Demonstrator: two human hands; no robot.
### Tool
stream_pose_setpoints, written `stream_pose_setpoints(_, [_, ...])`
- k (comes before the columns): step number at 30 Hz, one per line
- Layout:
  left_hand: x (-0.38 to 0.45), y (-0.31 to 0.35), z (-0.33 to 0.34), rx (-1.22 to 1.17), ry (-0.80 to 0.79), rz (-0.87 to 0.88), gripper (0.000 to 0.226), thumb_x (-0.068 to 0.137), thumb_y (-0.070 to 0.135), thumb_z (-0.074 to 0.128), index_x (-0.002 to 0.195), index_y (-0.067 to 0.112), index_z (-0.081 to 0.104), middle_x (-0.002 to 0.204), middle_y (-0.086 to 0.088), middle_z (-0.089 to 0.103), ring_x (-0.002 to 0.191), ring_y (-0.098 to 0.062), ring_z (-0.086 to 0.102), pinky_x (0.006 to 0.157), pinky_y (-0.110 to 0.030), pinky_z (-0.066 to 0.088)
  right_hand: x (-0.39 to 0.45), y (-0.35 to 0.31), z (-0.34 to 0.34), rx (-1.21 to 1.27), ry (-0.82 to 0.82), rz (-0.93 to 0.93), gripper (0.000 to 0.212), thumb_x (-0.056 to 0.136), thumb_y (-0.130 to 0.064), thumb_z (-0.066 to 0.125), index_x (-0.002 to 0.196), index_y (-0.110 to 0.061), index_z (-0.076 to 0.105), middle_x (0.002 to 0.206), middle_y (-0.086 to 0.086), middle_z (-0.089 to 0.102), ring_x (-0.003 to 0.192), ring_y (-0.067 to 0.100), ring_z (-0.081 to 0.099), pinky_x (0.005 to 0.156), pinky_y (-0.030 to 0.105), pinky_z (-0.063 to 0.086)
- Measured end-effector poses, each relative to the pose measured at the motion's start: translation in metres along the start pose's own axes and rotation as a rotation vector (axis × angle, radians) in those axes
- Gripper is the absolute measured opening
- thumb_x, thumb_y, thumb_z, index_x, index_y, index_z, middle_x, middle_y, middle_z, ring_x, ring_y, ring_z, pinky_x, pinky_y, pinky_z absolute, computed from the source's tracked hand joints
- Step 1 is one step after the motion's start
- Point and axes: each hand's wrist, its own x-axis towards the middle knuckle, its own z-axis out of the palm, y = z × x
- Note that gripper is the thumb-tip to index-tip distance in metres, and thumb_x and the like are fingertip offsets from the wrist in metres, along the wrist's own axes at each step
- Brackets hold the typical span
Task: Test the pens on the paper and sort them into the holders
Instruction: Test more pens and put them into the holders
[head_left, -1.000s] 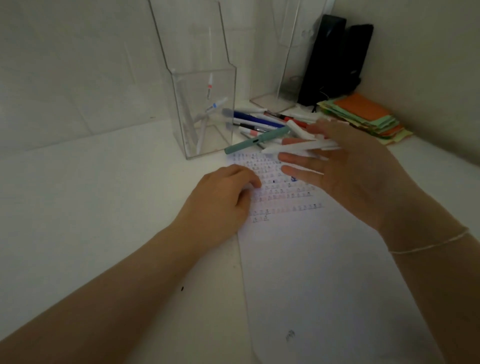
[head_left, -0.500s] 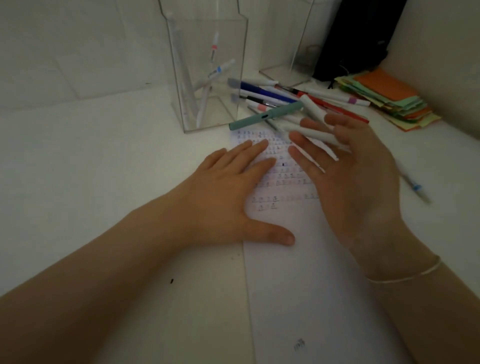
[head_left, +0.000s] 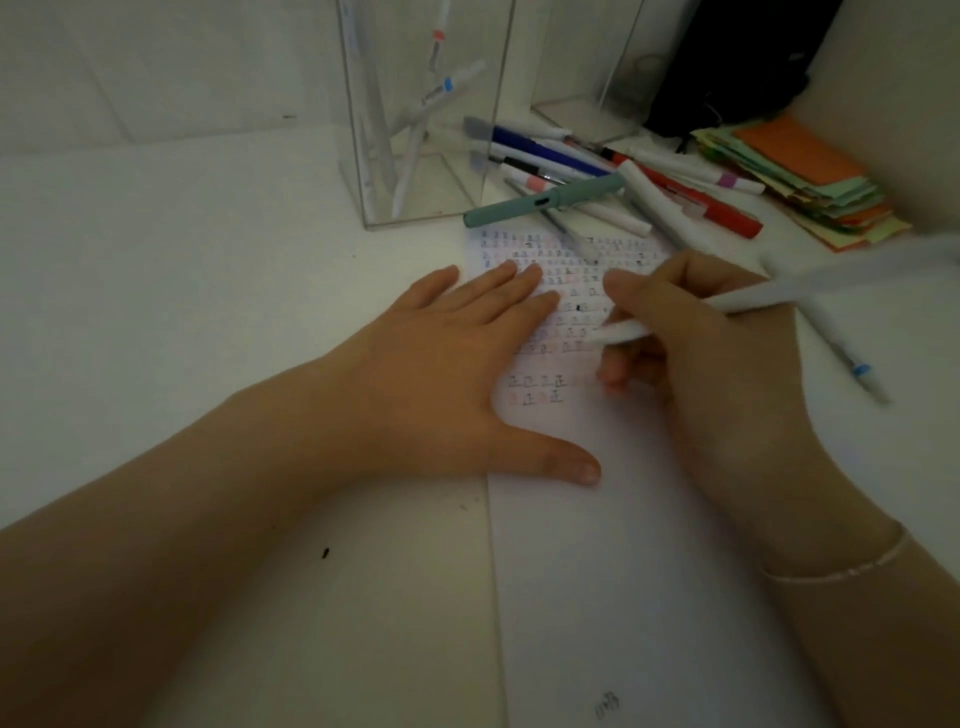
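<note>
A white sheet of paper (head_left: 623, 545) lies on the desk, its upper part covered with rows of small test marks. My left hand (head_left: 457, 364) rests flat on the paper's left edge, fingers straight and thumb spread. My right hand (head_left: 711, 358) grips a white pen (head_left: 769, 299) in a writing hold, tip on the paper beside the marks. A heap of loose pens (head_left: 597, 176) lies above the paper, a teal one (head_left: 545, 200) in front. A clear holder (head_left: 431, 114) at the back holds several pens. A second clear holder (head_left: 587, 98) stands behind the heap.
One white pen with a blue band (head_left: 841, 353) lies alone on the desk right of my right hand. A stack of orange and green paper notes (head_left: 800, 176) sits at the back right beside a black object (head_left: 727, 62). Walls close in behind.
My right hand has picked a white pen from the heap and brought it down to the paper in a writing grip. My left hand stays flat on the sheet. The camera has dipped closer.
</note>
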Motion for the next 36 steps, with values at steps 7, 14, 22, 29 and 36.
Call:
stream_pose_setpoints(7, [-0.0004,0.0011,0.0006,-0.005,0.009,0.006,0.118,0.051,0.096,0.02,0.145,0.035,-0.015,0.153,0.015,-0.021,0.136,0.004,-0.022,0.11,-0.027,-0.016,-0.002,0.0087,0.004,-0.31,0.076,-0.09,0.025,0.08,-0.003,0.061,0.065,0.016,0.054,0.046,0.023,0.056,0.028,0.009,0.047,0.035,0.02,0.039])
stream_pose_setpoints(14, [-0.0006,0.0013,-0.0005,-0.006,0.003,0.0,0.117,0.051,0.096,0.02,0.145,0.035,-0.015,0.153,0.015,-0.021,0.136,0.003,-0.022,0.112,-0.028,-0.014,-0.002,0.009,0.0066,-0.343,0.067,-0.084,0.024,0.079,-0.004,0.062,0.062,0.011,0.056,0.042,0.015,0.058,0.028,0.011,0.049,0.035,0.019,0.042])
stream_pose_setpoints(22, [-0.0011,0.0009,-0.0002,-0.009,0.014,0.01,0.117,0.051,0.096,0.019,0.145,0.035,-0.014,0.153,0.015,-0.02,0.136,0.004,-0.021,0.11,-0.027,-0.015,-0.0038,0.0081,0.0076,-0.353,0.058,-0.102,0.026,0.08,-0.001,0.061,0.062,0.015,0.051,0.046,0.023,0.057,0.026,0.008,0.047,0.032,0.017,0.038])
stream_pose_setpoints(29, [-0.001,0.0017,-0.0007,-0.016,0.009,0.006,0.119,0.051,0.097,0.023,0.145,0.034,-0.013,0.154,0.015,-0.019,0.136,0.003,-0.021,0.11,-0.026,-0.015,-0.0028,0.0088,0.0078,-0.343,0.07,-0.102,0.026,0.08,-0.002,0.061,0.061,0.012,0.052,0.047,0.023,0.058,0.026,0.01,0.048,0.033,0.019,0.039])
stream_pose_setpoints(36, [-0.0007,0.0015,-0.0001,-0.022,0.015,0.007,0.12,0.051,0.097,0.025,0.145,0.034,-0.013,0.154,0.014,-0.018,0.138,0.002,-0.02,0.11,-0.027,-0.015,-0.0044,0.0083,0.0067,-0.327,0.038,-0.104,0.028,0.081,-0.002,0.062,0.06,0.013,0.053,0.045,0.02,0.058,0.027,0.011,0.049,0.033,0.019,0.04])
